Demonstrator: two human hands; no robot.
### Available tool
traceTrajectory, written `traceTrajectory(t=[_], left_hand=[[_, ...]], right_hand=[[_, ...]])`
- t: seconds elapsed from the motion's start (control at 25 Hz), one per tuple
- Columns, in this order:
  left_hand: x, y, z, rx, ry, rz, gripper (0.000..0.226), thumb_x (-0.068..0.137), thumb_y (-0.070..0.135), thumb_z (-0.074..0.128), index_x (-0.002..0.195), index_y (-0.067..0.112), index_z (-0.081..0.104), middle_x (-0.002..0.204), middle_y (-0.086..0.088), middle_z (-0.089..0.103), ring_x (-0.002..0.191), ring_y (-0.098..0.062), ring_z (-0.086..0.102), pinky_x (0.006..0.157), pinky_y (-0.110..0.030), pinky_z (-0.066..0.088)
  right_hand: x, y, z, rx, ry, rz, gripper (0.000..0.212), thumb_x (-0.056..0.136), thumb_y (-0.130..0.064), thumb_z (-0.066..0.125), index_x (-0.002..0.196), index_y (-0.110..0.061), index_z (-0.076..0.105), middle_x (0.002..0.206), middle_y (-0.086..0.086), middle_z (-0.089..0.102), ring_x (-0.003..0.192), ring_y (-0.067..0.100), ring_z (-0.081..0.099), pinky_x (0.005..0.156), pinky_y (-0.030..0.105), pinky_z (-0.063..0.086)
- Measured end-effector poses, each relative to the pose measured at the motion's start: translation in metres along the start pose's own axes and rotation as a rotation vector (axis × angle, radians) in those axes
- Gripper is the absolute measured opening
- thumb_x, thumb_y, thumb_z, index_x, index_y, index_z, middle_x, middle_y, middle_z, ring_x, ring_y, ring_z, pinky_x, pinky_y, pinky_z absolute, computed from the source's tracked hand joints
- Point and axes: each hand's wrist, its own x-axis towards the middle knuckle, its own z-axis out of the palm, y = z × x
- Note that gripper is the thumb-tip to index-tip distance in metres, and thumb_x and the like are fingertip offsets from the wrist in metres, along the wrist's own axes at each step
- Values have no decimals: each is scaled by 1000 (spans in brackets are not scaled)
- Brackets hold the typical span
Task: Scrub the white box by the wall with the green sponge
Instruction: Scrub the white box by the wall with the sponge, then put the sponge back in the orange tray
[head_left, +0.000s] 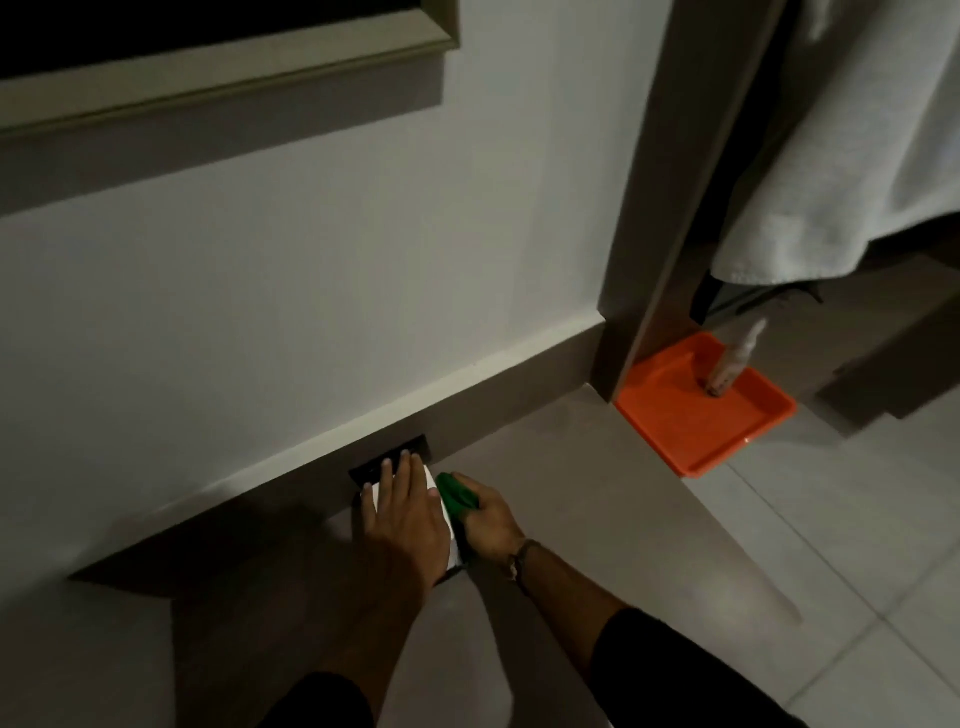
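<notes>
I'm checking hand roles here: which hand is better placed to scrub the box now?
Right. The right hand already grips the green sponge against the white box's right side, while the left hand lies flat on top, steadying it.

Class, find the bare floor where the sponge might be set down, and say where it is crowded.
Free: the grey floor between the right hand and the orange tray, and the tiles nearer the camera. Crowded: by the skirting, where the left hand covers the white box and the green sponge presses beside it.

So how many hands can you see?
2. The left hand lies flat on the white box by the wall. The right hand is beside it, holding the green sponge against the box's side.
</notes>
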Motion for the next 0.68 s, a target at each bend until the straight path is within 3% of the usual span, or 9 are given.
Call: traceTrajectory(t=[0.08, 0.2, 0.36, 0.52, 0.68], left_hand=[[-7, 7, -4, -57, 107, 63, 62, 107, 40, 18, 164, 14, 22, 176, -9, 22, 164, -29, 17, 133, -56, 19], [-8, 49, 3, -92, 271, 216, 57, 104, 37, 32, 156, 13, 39, 166, -13, 42, 156, -32, 36, 125, -62, 36], [13, 160, 32, -57, 148, 315, 62, 103, 46, 29, 157, 18, 36, 168, -10, 40, 156, -31, 37, 125, -61, 36], [51, 251, 87, 35, -36, 374, 70, 102, 54, 8, 165, 21, 9, 178, -5, 11, 165, -28, 8, 133, -59, 15], [79, 274, 136, 33, -2, 321, 71, 103, 55, 27, 163, 18, 25, 173, -8, 30, 161, -29, 27, 128, -58, 30]], right_hand=[[-14, -4, -20, -36, -3, -84, 51, 102, 10, 44, 151, -5, 45, 156, 10, 48, 143, 21, 46, 122, 32, 34], [-43, 6, -79, -252, 63, -231, 62, 99, 11, 40, 154, -17, 42, 160, 1, 43, 148, 13, 38, 126, 37, 28], [-55, 21, -199, -568, 286, -281, 78, 91, 13, 42, 158, -27, 34, 165, -2, 33, 151, 14, 31, 127, 35, 22], [-8, 30, -315, -815, 386, -187, 82, 92, 9, 46, 161, -29, 24, 169, 3, 23, 155, 27, 20, 127, 44, 20], [71, 42, -377, -1028, 326, -194, 75, 96, -13, 54, 162, -24, 21, 169, 9, 21, 156, 34, 16, 126, 41, 17]])
